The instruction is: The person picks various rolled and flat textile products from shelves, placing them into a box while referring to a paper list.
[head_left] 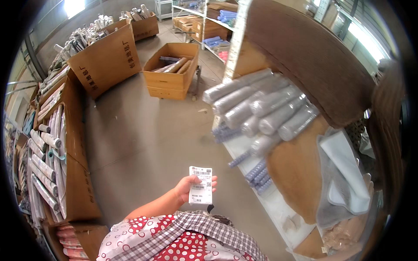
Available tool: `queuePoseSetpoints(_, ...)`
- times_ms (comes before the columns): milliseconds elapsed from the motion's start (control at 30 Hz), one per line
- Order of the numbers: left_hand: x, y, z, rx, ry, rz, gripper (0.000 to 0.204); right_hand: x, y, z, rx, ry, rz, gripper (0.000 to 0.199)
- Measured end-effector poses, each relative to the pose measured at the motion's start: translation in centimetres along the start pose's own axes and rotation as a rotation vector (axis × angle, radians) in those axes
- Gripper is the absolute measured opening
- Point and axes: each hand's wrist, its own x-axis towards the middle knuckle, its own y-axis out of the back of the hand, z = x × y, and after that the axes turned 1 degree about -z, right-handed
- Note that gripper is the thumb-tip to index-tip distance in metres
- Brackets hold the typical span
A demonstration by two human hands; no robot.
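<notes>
Fingers (pixel 214 184) of the left hand (pixel 184 188) are clamped on a stack of white labels (pixel 200 198), which is held, thumb on top, above the floor (pixel 143 145), near the dotted garment (pixel 187 243).

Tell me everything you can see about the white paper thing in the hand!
The white label stack looks like thin paper, maybe several sheets; I can't count them. It's a tall rectangle with black print, striped barcodes and a small square code near its right edge. It looks flat, its printed face toward the camera. The left hand holds it: the thumb presses on its front, and fingers poke out past its right edge. It's just beyond the patterned clothing.
</notes>
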Motion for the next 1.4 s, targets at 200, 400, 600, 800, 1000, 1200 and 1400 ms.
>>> queuePoseSetpoints(200, -10.3, 6.1, 14.9, -0.040, -0.194, 0.048, 0.064, -18.4, -9.2, -22.3, 0.586, -0.452, -0.995, 0.049)
queuePoseSetpoints(400, -14.2, 11.5, 26.1, -0.132, -0.405, 0.134, 0.065, -24.2, -17.4, -41.8, 0.879, -0.870, -1.617, 0.048)
queuePoseSetpoints(600, -13.9, 10.8, 33.5, -0.173, -0.587, 0.175, 0.067, -18.7, -29.7, -69.8, 1.178, -0.518, -1.858, 0.039)
queuePoseSetpoints(800, -12.0, 9.3, 42.6, -0.209, -0.744, 0.270, 0.070, -8.7, -36.6, -99.8, 1.284, -0.005, -1.699, 0.040)
queuePoseSetpoints(1000, -7.8, 5.5, 51.9, -0.093, -0.761, 0.189, 0.073, -9.7, -35.4, -109.9, 1.228, 0.510, -1.373, 0.052)
queuePoseSetpoints(1200, -4.1, 1.5, 57.4, 0.069, -0.657, 0.102, 0.072, -16.6, -26.5, -103.5, 1.154, 0.614, -1.852, 0.041)
queuePoseSetpoints(1400, -1.2, 0.4, 58.8, 0.176, -0.528, 0.024, 0.060, -17.5, -24.4, -103.8, 1.181, 0.430, -1.469, 0.023)
